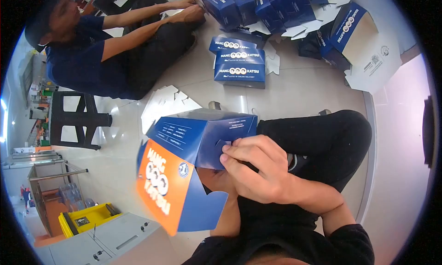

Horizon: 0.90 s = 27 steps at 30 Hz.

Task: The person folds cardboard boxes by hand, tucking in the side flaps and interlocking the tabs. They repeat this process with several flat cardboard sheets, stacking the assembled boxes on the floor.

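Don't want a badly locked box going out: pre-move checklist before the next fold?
1. Right hand fingers on the blue end panel: ok.
2. Left hand grip: cannot tell, mostly hidden.
3. End panel's tab fully locked: cannot tell, fingers partly cover it.
4. Blue flap beside the orange panel tucked in: not ok, sticks out.
5. Co-worker's hands clear of this box: ok.

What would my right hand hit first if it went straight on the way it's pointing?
The blue side panel of the box. Your right hand already seems to have its fingertips at the panel's cut tab, though exact depth is unclear.
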Each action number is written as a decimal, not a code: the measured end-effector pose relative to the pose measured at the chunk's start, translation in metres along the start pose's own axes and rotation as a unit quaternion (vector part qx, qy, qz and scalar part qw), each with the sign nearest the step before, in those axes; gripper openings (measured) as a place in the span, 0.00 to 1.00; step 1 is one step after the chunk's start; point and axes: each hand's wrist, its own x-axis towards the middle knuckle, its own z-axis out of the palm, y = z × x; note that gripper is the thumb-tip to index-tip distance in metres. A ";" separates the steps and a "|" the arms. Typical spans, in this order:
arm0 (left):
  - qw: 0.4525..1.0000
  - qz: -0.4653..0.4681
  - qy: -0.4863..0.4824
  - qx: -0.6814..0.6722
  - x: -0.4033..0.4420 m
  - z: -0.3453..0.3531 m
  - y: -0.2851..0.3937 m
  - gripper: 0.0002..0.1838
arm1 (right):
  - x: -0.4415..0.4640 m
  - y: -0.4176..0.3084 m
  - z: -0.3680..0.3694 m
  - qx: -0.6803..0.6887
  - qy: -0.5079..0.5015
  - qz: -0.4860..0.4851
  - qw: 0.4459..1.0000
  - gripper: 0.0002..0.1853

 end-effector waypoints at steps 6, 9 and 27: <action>0.984 0.069 0.011 0.165 0.009 0.005 0.007 0.23 | -0.004 0.011 -0.003 -0.044 -0.022 -0.033 0.998 0.14; 0.985 0.058 0.005 0.164 0.012 -0.003 0.002 0.25 | -0.008 0.014 -0.002 -0.038 -0.022 -0.037 0.998 0.13; 0.946 0.177 -0.037 0.269 0.019 -0.041 -0.035 0.26 | 0.003 0.000 -0.008 0.012 -0.032 0.051 0.998 0.19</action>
